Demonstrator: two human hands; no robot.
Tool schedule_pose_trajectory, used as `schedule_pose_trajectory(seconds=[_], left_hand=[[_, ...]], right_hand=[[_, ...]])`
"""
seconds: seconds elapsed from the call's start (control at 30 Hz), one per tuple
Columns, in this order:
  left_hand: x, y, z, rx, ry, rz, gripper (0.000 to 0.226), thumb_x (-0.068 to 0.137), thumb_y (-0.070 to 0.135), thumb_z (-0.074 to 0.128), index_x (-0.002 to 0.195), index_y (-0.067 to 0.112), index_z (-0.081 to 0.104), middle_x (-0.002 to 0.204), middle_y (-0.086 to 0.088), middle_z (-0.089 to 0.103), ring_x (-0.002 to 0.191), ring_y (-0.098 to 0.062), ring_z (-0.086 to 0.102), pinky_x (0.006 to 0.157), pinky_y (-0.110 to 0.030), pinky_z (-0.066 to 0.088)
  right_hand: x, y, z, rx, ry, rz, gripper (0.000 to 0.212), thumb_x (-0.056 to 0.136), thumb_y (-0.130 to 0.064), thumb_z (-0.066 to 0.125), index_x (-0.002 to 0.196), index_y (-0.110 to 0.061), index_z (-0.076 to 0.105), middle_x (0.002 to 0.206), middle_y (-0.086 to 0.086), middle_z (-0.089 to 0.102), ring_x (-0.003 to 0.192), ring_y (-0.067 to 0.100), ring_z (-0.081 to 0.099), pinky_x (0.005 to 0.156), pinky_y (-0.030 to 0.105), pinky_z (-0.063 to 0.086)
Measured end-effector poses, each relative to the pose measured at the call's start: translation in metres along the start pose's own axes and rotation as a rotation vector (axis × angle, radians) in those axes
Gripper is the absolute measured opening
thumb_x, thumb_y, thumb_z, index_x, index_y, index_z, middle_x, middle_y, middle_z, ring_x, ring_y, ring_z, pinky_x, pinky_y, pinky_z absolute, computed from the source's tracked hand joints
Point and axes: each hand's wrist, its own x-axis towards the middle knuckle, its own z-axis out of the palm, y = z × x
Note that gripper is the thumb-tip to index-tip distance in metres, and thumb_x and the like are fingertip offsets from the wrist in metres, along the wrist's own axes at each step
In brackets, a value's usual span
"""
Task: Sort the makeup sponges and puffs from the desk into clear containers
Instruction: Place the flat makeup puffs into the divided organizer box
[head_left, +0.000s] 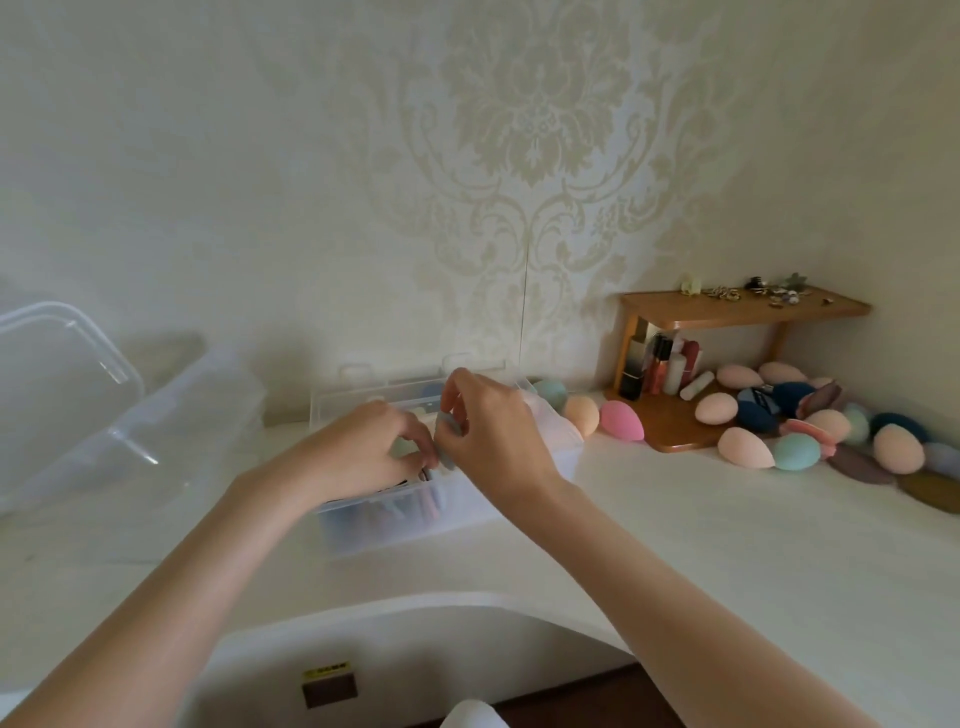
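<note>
Clear container (447, 514) mid-worktop (675, 545); both our hands over it, close together. Left hand (363, 447) and right hand (493, 431) pinch a pale blue-grey puff (448, 439) between fingertips above the open box. Remaining sponges (743, 447) piled far right by wooden shelf (743, 306).
</note>
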Motion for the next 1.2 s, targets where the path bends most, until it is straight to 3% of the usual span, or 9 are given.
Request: schedule_pose_trajectory(seconds=[0.1,0.23,0.33,0.4,0.57,0.7,0.87,1.03,1.2], left_hand=[[0.001,-0.004,0.001,0.008,-0.003,0.021,0.039,0.084,0.012,0.054,0.064,0.045,0.059,0.08,0.017,0.067,0.096,-0.013,0.058,0.09,-0.025,0.044],[0.003,-0.007,0.003,-0.004,-0.002,0.025,0.02,0.083,0.014,0.057,0.082,0.023,0.075,0.095,0.008,0.073,0.099,-0.013,0.06,0.094,-0.029,0.044],[0.003,-0.008,0.002,-0.034,0.004,0.013,0.019,0.084,0.013,0.057,0.082,0.021,0.075,0.092,0.005,0.071,0.094,-0.016,0.063,0.091,-0.033,0.046],[0.005,-0.005,-0.001,-0.062,0.05,-0.011,0.018,0.086,0.014,0.056,0.086,0.02,0.073,0.096,0.002,0.07,0.093,-0.021,0.064,0.09,-0.038,0.047],[0.024,0.019,-0.001,-0.076,0.135,0.034,0.02,0.087,0.011,0.053,0.09,0.018,0.072,0.102,0.001,0.069,0.098,-0.016,0.062,0.086,-0.028,0.044],[0.051,0.053,0.009,-0.064,0.163,0.129,0.021,0.087,0.01,0.053,0.093,0.015,0.072,0.102,-0.002,0.068,0.091,-0.016,0.059,0.071,-0.019,0.037],[0.078,0.088,0.028,-0.057,-0.003,0.165,0.019,0.089,0.021,0.055,0.099,0.019,0.07,0.108,0.0,0.064,0.103,-0.016,0.058,0.093,-0.031,0.044],[0.092,0.103,0.045,0.008,-0.042,0.147,0.023,0.091,0.026,0.051,0.105,0.018,0.067,0.109,0.001,0.064,0.108,-0.017,0.053,0.084,-0.025,0.04],[0.094,0.101,0.048,0.049,-0.087,0.127,0.025,0.089,0.027,0.055,0.111,0.021,0.065,0.117,0.0,0.059,0.115,-0.02,0.041,0.094,-0.028,0.035]], right_hand=[[0.004,-0.003,0.004,-0.059,-0.061,-0.009,0.015,0.083,-0.004,0.05,0.097,-0.002,0.054,0.098,0.016,0.063,0.09,0.034,0.057,0.074,0.042,0.045],[0.005,0.003,0.017,-0.172,-0.152,-0.001,0.017,0.085,-0.006,0.052,0.101,-0.001,0.056,0.109,0.016,0.06,0.1,0.034,0.055,0.068,0.036,0.037],[0.007,0.012,0.019,-0.111,-0.187,0.031,0.023,0.09,-0.018,0.055,0.097,-0.001,0.069,0.113,0.017,0.057,0.105,0.028,0.055,0.079,0.03,0.04],[0.008,0.016,0.014,-0.015,-0.183,0.059,0.025,0.091,-0.019,0.053,0.095,-0.004,0.072,0.114,0.015,0.057,0.101,0.027,0.058,0.081,0.025,0.039],[0.015,0.037,-0.034,-0.046,-0.071,0.071,0.026,0.093,-0.019,0.049,0.103,-0.01,0.071,0.106,0.005,0.067,0.094,0.018,0.062,0.077,0.023,0.044],[0.013,0.092,-0.093,-0.16,0.036,0.258,0.027,0.095,-0.017,0.045,0.103,-0.006,0.069,0.104,0.007,0.069,0.086,0.017,0.06,0.071,0.026,0.045],[-0.011,0.185,-0.138,-0.721,-0.1,0.618,0.029,0.097,-0.012,0.037,0.119,-0.006,0.055,0.123,0.015,0.053,0.12,0.034,0.046,0.098,0.04,0.04],[-0.034,0.248,-0.148,-0.646,-0.148,0.806,0.033,0.094,-0.018,0.042,0.121,-0.006,0.057,0.123,0.017,0.054,0.116,0.034,0.049,0.09,0.038,0.042],[-0.029,0.254,-0.147,-0.622,0.008,0.832,0.038,0.098,-0.018,0.043,0.132,-0.004,0.045,0.13,0.016,0.051,0.114,0.03,0.052,0.086,0.03,0.043]])
